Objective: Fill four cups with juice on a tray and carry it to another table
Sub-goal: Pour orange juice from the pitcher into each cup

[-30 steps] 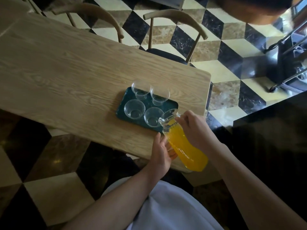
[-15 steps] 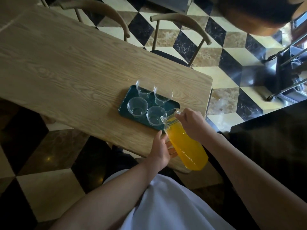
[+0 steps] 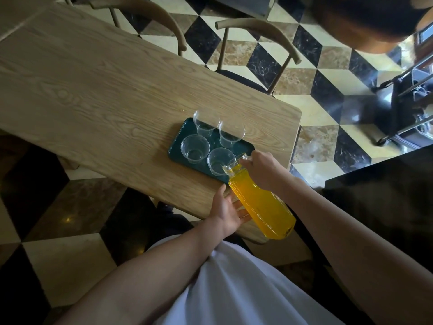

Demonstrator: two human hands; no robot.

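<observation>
A dark green tray (image 3: 176, 150) lies near the right end of the wooden table (image 3: 93, 95). Several clear cups stand on it, all looking empty; the near right cup (image 3: 216, 160) sits just under the jug's mouth. A glass jug of orange juice (image 3: 260, 202) is tilted, its mouth over the tray's near right corner. My right hand (image 3: 262, 170) grips the jug by its neck. Under the jug's lower body my left hand (image 3: 228, 211) rests against the glass, fingers spread. No juice stream is visible.
Two wooden chairs, the nearer one (image 3: 257, 34), stand along the table's far side. The floor is a checkered pattern of black, cream and brown tiles. A black metal frame (image 3: 403, 99) stands at the right. My white garment fills the bottom.
The view has shifted slightly. The jug's mouth has stayed beside the near right cup, and both hands keep their places on the jug.
</observation>
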